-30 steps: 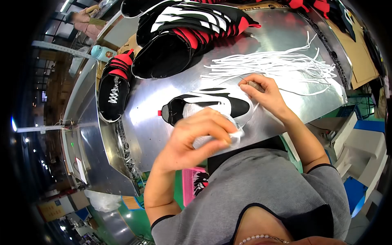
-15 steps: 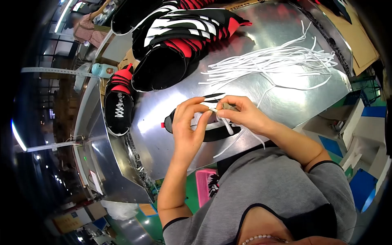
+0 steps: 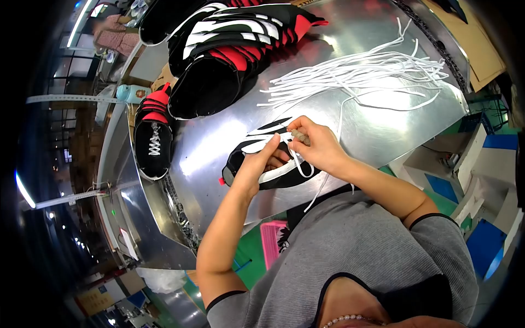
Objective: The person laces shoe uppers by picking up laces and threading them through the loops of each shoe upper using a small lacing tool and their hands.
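A black and white shoe upper (image 3: 295,176) with a small red tab lies on the metal table below my hands. My left hand (image 3: 261,163) is closed on it, the thumb on top by the eyelet edge and the fingers inside the opening. My right hand (image 3: 320,146) is closed around a small tan-handled tool (image 3: 299,137) with a thin point, held at the eyelet edge close to my left thumb. A white shoelace (image 3: 304,167) loops from the upper, and loose ends hang toward the table's near edge. The exact tip of the tool is too small to make out.
Loose white laces (image 3: 355,82) lie in a bundle on the metal table (image 3: 219,202). Red, black and white shoe uppers (image 3: 240,41) are stacked behind, with a laced black one (image 3: 155,139) at the left. A light-blue bottle (image 3: 133,93) and a distant person (image 3: 116,35) are beyond.
My left hand has gone from pinching the lace with my right hand to gripping the upper, its fingers inside. My right hand has turned, bringing the tool to the eyelet edge.
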{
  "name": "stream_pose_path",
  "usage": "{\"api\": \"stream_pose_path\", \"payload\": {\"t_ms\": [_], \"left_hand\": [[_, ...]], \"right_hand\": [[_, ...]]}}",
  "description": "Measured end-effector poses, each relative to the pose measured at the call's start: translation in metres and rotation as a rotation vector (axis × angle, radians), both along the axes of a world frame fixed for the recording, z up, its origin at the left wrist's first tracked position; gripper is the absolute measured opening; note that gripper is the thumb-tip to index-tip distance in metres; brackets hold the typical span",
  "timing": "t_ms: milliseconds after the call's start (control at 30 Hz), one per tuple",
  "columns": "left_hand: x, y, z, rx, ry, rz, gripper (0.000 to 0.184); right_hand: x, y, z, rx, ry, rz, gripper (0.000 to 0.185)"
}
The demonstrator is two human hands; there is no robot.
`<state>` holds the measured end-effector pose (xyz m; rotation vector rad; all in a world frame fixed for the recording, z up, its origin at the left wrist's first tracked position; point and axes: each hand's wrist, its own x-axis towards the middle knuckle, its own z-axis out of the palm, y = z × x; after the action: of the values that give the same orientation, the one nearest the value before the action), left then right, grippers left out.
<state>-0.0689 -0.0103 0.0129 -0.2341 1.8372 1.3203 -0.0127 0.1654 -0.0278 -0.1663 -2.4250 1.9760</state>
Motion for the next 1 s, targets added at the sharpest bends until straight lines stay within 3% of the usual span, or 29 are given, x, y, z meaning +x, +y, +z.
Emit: {"api": "stream_pose_path", "payload": {"t_ms": [33,233,433,600,833,867,933,1000], "left_hand": [[0.007,0.004,-0.003,0.065,0.078,0.091,0.032],[0.025,0.01,-0.007,0.012,0.387,0.142,0.014],[0.034,0.009,-0.007,0.011,0.548,0.12,0.014],[0.04,0.013,-0.004,0.016,0.588,0.165,0.011],[0.044,0.008,-0.013,0.046,0.576,0.155,0.01],[0.049,0.008,-0.016,0.099,0.603,0.151,0.011],[0.056,0.009,-0.026,-0.04,0.804,0.022,0.017],[0.061,0.01,-0.029,-0.045,0.786,0.043,0.017]], "right_hand": [[0.001,0.002,-0.001,0.024,-0.01,0.0,0.031],[0.003,0.0,0.001,0.071,0.053,0.047,0.032],[0.014,0.018,0.011,0.046,0.161,0.129,0.026],[0.013,0.034,0.025,0.26,0.191,0.198,0.011],[0.004,0.03,0.023,0.433,0.215,0.27,0.011],[0.003,0.026,0.021,0.495,0.199,0.296,0.011],[-0.004,0.012,0.013,0.568,0.245,0.358,0.014],[-0.003,0.005,0.007,0.609,0.243,0.367,0.013]]}}
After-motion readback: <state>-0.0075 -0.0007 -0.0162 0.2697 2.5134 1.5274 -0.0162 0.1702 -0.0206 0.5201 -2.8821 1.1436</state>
